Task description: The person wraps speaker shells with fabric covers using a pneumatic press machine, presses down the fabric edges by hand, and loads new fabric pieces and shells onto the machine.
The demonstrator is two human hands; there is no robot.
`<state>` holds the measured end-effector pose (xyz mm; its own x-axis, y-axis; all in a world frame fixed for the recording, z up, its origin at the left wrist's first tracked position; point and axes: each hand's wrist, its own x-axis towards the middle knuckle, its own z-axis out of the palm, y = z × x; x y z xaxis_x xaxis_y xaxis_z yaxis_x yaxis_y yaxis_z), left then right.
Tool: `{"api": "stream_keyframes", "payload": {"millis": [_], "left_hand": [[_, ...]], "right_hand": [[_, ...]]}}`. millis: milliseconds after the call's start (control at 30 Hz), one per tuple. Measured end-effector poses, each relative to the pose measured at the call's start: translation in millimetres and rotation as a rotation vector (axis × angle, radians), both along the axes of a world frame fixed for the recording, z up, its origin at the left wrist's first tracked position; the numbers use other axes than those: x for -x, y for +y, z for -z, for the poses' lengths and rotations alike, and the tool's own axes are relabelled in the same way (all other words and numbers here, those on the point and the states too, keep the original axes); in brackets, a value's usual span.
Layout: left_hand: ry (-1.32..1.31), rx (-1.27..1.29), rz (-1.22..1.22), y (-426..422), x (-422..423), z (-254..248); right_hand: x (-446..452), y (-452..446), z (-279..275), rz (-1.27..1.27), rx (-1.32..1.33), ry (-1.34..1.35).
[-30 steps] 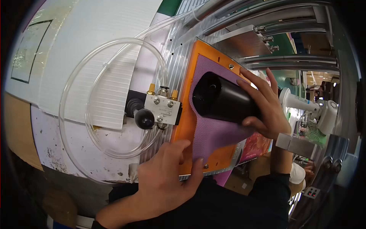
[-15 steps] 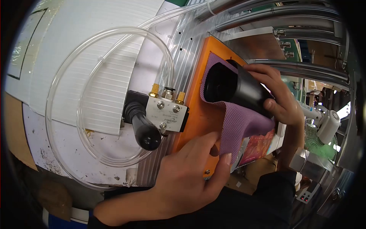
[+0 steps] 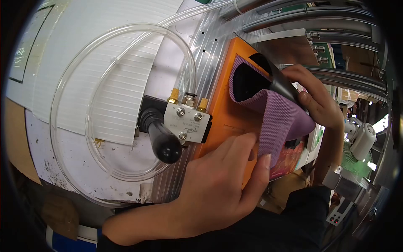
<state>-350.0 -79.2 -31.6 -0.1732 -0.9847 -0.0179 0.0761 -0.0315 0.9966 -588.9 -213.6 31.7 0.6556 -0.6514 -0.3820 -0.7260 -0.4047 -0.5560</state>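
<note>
A purple textured fabric (image 3: 285, 111) is folded and curled over the orange board (image 3: 224, 117), with a dark inner side showing in its fold. My left hand (image 3: 222, 176) pinches the fabric's near lower edge between thumb and fingers. On the far side, my right hand (image 3: 317, 98) grips a smooth black curved piece (image 3: 285, 86), its thumb on the near face and its fingers over the back. That piece lies against the fabric, tilted; whether the two are joined I cannot tell. Part of the fabric's lower end passes behind my left hand.
Left of the board stands a valve block (image 3: 187, 122) with a black lever knob (image 3: 167, 149). Clear tubing (image 3: 54, 117) loops over a white corrugated sheet (image 3: 121, 96). Metal rods (image 3: 319, 14) run across the upper right. A small fan (image 3: 359, 143) stands at the right.
Both hands have shifted slightly right in view with the fabric and black piece. The black piece has turned, showing less of its rounded opening, and the fabric's fold has changed shape.
</note>
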Motion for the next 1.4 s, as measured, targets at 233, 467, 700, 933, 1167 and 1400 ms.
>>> {"api": "stream_keyframes", "payload": {"millis": [233,467,700,933,1167,1400], "left_hand": [[-0.053,-0.016,0.107,6.7,-8.7,-9.0],[0.027,-0.102,0.083,47.3,-24.5,-3.2],[0.079,-0.058,-0.032,84.0,-35.1,24.0],[0.032,0.225,-0.006,91.5,-56.6,45.5],[-0.01,0.345,-0.004,97.1,-56.9,58.1],[-0.061,0.454,0.019,90.3,-59.1,56.4]], "right_hand": [[-4.9,6.6,0.1,0.049,0.034,-0.074],[-27.4,40.7,-6.0,0.063,0.128,0.04],[-43.3,88.5,-5.5,0.071,0.44,0.215],[-58.2,126.2,8.7,0.142,0.729,0.327],[-55.6,155.1,5.7,0.06,0.723,0.311],[-47.0,144.6,-9.7,0.12,0.572,0.106]]}}
